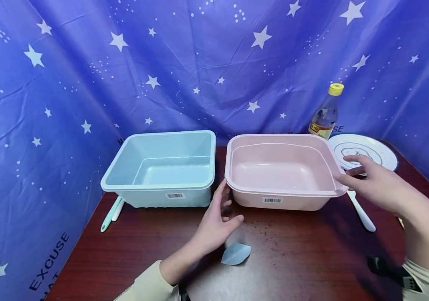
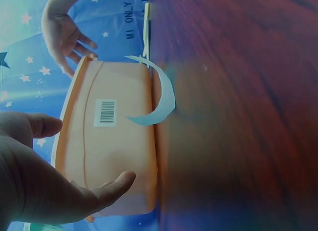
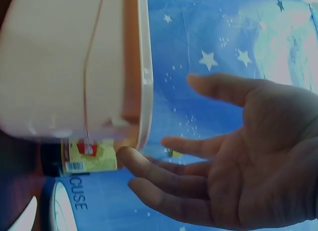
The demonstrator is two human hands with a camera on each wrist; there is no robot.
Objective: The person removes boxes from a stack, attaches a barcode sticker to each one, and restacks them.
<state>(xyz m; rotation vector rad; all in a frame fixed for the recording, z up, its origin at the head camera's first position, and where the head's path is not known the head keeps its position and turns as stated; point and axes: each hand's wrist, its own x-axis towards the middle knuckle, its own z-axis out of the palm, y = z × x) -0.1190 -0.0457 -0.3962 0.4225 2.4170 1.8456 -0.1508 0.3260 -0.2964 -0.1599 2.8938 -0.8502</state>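
A pink plastic basin [image 1: 304, 202] with a barcode label stands on the dark wooden table [image 1: 293, 259]. At its front left corner is my left hand [image 1: 214, 225], fingertips right by the rim and thumb spread away from them. My right hand [image 1: 379, 184] reaches to the basin's right side. In the right wrist view, that hand's fingers [image 3: 164, 186] are loosely bent, with the fingertips beside the rim. A light blue basin [image 1: 143, 197] sits to the left of the pink one. In front of my left hand lies a curled, leaf-shaped blue piece [image 1: 236, 254].
Behind the pink basin stands a yellow-capped bottle [image 1: 323, 115]. A white plate [image 1: 389, 156] is at the back right, with a white-handled utensil [image 1: 362, 213] in front of it. Two handles [image 1: 110, 215] poke out beneath the blue basin. A starry blue curtain [image 1: 180, 62] surrounds the table.
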